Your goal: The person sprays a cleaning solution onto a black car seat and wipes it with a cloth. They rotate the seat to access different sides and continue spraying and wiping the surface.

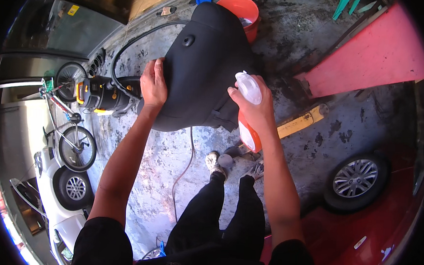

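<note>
A large black padded piece [210, 70], which looks like a vehicle seat part, stands in front of me with a round black knob on its surface. My left hand [154, 84] rests against its left edge, fingers mostly straight and close together. To the right, my right hand [259, 104] is wrapped round the neck of a spray bottle [248, 134]. The bottle has a white trigger head and an orange-red body with a pale label. Its nozzle is near the black piece's right side, and I cannot tell whether any spray is coming out.
A black and yellow vacuum cleaner [101, 94] stands left, its hose [125, 49] curving behind the black piece. A red bucket [247, 12] is at the back. A yellow beam [301, 122] lies right, beside a red car [359, 241]. A bicycle [76, 120] and white car [61, 211] are far left.
</note>
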Available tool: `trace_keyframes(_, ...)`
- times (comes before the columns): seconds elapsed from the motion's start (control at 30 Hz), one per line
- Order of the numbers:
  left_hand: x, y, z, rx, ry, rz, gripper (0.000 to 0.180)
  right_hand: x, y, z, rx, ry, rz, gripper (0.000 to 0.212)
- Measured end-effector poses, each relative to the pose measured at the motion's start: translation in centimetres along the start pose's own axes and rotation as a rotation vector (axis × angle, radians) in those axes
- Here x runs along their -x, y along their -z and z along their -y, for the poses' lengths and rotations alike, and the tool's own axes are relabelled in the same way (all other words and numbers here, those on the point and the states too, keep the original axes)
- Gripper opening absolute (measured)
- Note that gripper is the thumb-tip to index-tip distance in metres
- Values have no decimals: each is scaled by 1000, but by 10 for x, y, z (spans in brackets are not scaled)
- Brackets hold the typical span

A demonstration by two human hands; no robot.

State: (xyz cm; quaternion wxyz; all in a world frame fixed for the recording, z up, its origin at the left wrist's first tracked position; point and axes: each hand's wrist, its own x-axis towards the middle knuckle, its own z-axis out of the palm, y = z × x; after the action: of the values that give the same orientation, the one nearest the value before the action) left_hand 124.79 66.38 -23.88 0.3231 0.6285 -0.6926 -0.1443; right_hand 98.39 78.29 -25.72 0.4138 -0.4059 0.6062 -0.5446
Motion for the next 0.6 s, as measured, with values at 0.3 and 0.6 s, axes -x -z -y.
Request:
trace_keyframes(0.3,-2,-1,-1,-3,31,24,37,81,-20,-86,118,-175,422,42)
trace_keyframes(0.6,-6,-7,18,72,-26,-23,36,102,-33,-143,168,-191,326,37)
